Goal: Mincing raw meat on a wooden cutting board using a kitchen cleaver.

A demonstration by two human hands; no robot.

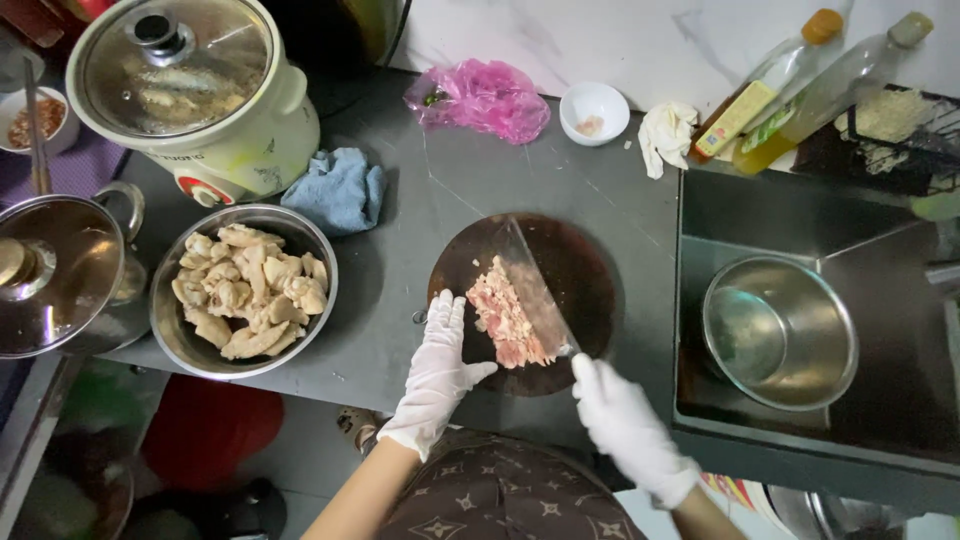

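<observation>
While the pink minced meat (508, 322) is heaped mid-way on the round dark board (585, 270), it is steadied by the left hand (437, 372), fingers spread flat beside it; the cleaver (532, 285) is gripped by the right hand (625, 425), fingers clamped on its handle.

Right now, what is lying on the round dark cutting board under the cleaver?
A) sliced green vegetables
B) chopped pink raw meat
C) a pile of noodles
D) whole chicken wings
B: a heap of chopped pink raw meat lies on the round cutting board, with the cleaver in the right hand against it and the left hand beside it.
</observation>
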